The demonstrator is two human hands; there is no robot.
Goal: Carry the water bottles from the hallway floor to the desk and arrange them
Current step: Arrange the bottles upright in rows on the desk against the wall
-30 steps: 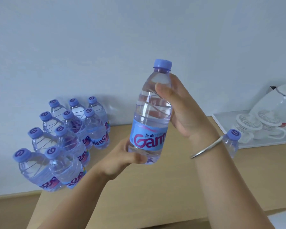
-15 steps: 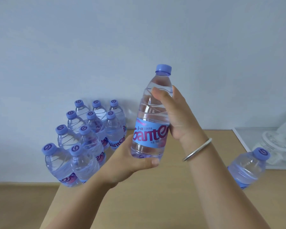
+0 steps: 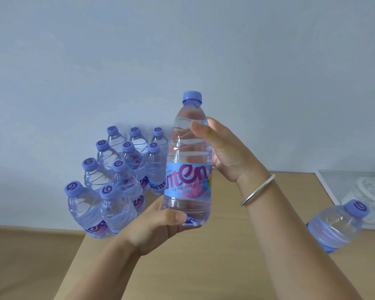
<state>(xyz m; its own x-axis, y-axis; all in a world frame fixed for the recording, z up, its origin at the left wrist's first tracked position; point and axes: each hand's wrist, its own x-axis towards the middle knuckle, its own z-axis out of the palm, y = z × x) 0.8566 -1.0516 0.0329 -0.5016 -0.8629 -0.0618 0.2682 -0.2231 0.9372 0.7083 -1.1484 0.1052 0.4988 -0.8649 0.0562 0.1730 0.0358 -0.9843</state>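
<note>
I hold a clear water bottle (image 3: 187, 161) with a purple cap and blue label upright above the wooden desk (image 3: 225, 267). My left hand (image 3: 158, 224) grips its base from below, thumb across the front. My right hand (image 3: 223, 152) grips its upper body from the right, a silver bangle on the wrist. To the left, several matching bottles (image 3: 121, 180) stand in close rows against the wall. One more bottle (image 3: 338, 228) stands alone at the right, behind my right forearm.
A white tray (image 3: 329, 187) with white cups sits at the desk's back right corner. The pale wall (image 3: 182, 50) runs directly behind the desk. The desk's left edge drops to a wooden floor (image 3: 26, 256) at the lower left.
The view has shifted, so the rows of bottles and the lone bottle sit further right and lower in frame. The held bottle has turned in my hands, its label showing different letters.
</note>
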